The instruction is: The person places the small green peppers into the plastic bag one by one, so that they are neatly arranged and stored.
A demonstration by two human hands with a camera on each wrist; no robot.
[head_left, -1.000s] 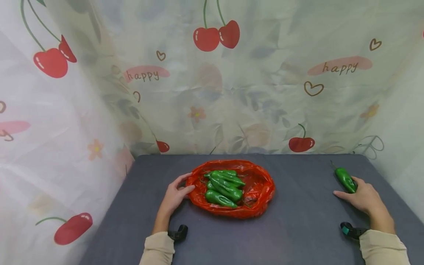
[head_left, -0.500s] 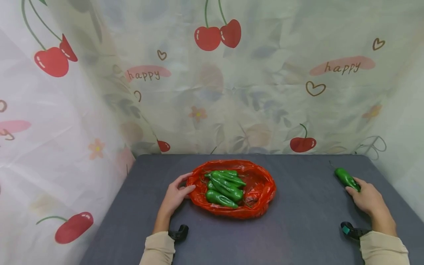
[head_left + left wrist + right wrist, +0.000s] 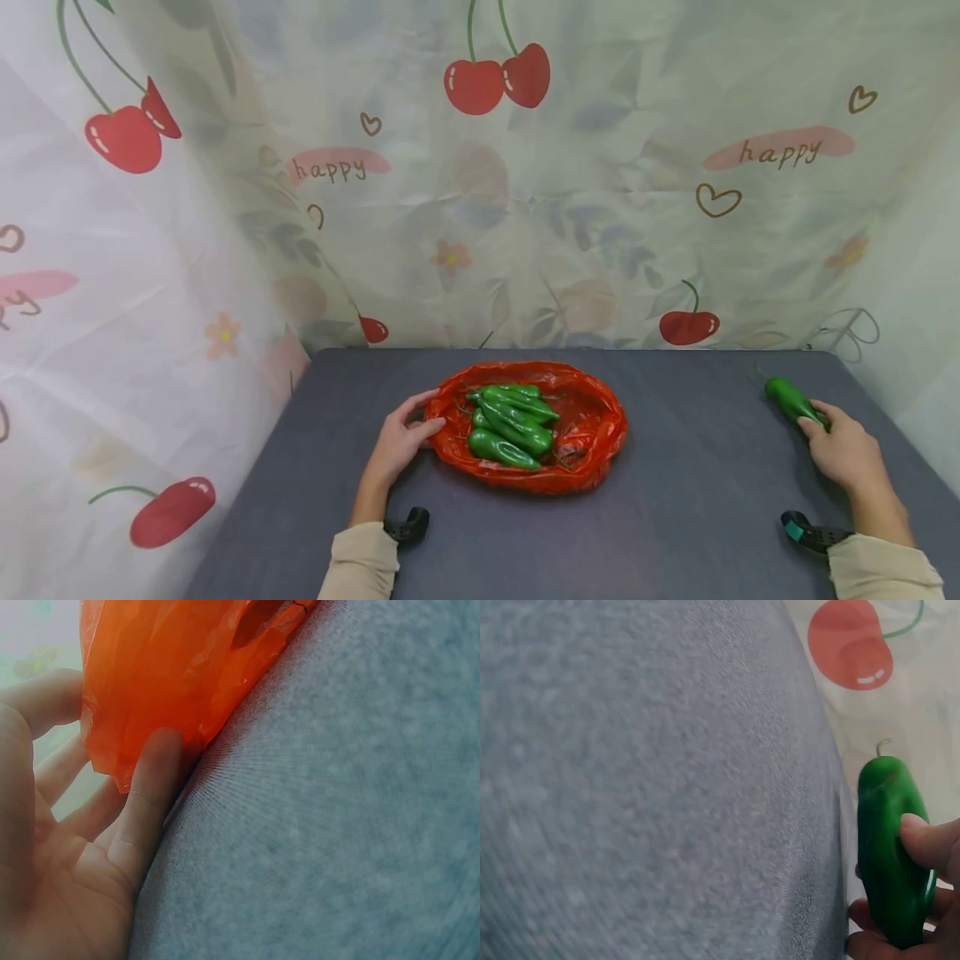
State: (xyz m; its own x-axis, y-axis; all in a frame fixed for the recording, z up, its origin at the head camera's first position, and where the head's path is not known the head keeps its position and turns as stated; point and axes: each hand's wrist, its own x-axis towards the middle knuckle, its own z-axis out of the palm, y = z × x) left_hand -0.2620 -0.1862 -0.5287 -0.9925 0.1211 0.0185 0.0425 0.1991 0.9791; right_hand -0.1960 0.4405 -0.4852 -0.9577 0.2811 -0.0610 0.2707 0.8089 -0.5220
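A red plastic bag [image 3: 487, 477] lies with its mouth spread wide on the dark grey table. Inside, on its left side, rest several green peppers [image 3: 517, 429]. My left hand [image 3: 399, 437] holds the bag's left end, thumb on the near face and fingers at the far side; the left wrist view shows the thumb [image 3: 154, 780] against the plastic. At the table's right, my right hand [image 3: 843, 446] grips another green pepper [image 3: 786, 397] by its lower end, stem pointing away. In the right wrist view the thumb presses on that pepper [image 3: 889, 825].
The grey tabletop [image 3: 675, 500] stretches between the bag and my right hand. Behind it hangs a pale curtain [image 3: 570, 225] printed with cherries and hearts, which also runs along the left side. A black camera strap sits on each wrist.
My right thumb has closed in against the pepper, and the hand has drawn slightly right and toward me with it. The left hand and the bag hold their place.
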